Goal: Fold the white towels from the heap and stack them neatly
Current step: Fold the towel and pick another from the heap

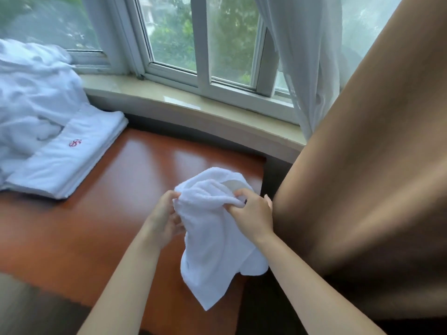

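Note:
A crumpled white towel (215, 238) hangs in the air above the reddish-brown table (101, 213), held by both hands. My left hand (164, 218) pinches its upper left edge. My right hand (254, 213) grips the bunched top edge on the right. The towel's lower part dangles toward me. At the far left lies a loose heap of white towels (31, 93). In front of the heap sits a flat stack of folded towels (67, 153) with a red embroidered mark on top.
A wide brown curtain (362, 177) fills the right side, close to my right hand. A sheer white curtain (304, 68) hangs by the window (203, 44). A pale window sill (183, 102) runs behind the table.

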Demonstrator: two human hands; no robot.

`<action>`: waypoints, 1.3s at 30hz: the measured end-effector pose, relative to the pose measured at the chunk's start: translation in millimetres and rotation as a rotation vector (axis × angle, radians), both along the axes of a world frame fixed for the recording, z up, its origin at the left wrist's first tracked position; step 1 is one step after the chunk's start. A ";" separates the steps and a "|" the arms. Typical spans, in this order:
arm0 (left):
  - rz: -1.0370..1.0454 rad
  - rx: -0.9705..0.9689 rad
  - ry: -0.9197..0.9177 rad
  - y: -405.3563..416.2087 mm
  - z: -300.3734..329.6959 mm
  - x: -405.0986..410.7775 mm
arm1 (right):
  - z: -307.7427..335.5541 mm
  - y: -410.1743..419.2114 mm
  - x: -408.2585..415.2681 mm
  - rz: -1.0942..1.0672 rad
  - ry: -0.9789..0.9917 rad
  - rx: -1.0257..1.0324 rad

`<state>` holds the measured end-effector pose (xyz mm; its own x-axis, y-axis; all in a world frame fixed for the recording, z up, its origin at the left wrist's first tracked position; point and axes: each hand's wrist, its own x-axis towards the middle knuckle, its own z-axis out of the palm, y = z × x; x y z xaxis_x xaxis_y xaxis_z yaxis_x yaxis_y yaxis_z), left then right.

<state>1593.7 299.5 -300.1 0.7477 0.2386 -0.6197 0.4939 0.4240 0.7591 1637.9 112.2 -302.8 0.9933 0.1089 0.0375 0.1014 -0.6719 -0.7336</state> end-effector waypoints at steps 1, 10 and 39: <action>0.034 0.016 -0.001 -7.2 4.1 -6.7 | 1.5 -3.9 2.3 0.035 -0.004 0.004; 0.320 0.051 0.005 -53.5 39.9 -47.4 | 47.8 -17.3 44.7 0.483 0.001 -0.159; 0.433 0.236 0.259 121.1 -51.1 -2.5 | -108.5 167.2 142.9 -0.027 0.468 -0.080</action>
